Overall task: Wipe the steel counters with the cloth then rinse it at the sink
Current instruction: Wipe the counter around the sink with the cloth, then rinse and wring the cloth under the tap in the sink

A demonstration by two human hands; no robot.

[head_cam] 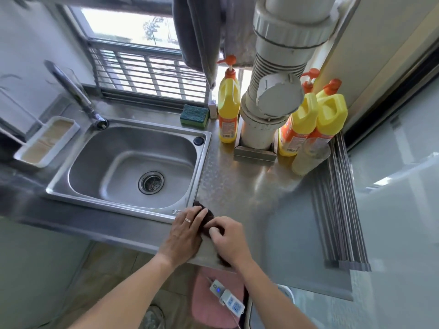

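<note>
A dark brown cloth [207, 216] lies bunched on the steel counter [237, 186], just right of the sink's front right corner. Both hands rest on it near the counter's front edge. My left hand [184, 233], with a ring on one finger, presses flat on the cloth's left side. My right hand [229, 238] pinches the cloth's right side with curled fingers. Most of the cloth is hidden under the hands. The steel sink [71, 184] lies to the left, its basin dry-looking with a drain strainer [151, 182]. The tap [78, 95] stands at the sink's back left corner.
Three yellow pump bottles [228, 108] [299, 122] [329, 117] and a wide white pipe [268, 91] stand at the counter's back. A green sponge [194, 115] sits by the window. A white tray [46, 141] is left of the sink, a rolled steel rack [339, 198] on the right.
</note>
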